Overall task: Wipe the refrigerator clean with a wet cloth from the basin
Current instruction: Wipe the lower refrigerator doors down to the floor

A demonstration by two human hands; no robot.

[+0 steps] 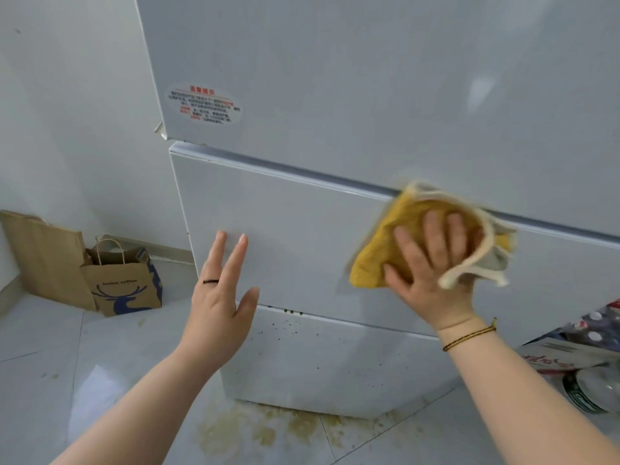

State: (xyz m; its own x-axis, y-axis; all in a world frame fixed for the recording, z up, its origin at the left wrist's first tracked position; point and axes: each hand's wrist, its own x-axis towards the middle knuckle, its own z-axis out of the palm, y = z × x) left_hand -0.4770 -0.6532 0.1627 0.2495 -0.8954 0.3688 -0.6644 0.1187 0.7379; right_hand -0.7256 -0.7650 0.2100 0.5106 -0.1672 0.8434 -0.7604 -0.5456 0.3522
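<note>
On the fridge's middle door, the right hand presses the yellow cloth flat; the left hand is spread, holding nothing. The loose cloth corner might flop and miss the dark spots lower down.

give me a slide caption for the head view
Right hand presses a yellow cloth to the refrigerator's middle door; open left hand hovers nearby.

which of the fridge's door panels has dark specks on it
The bottom panel, under the middle panel being wiped with the yellow cloth; the middle and top panel show no such specks.
</note>
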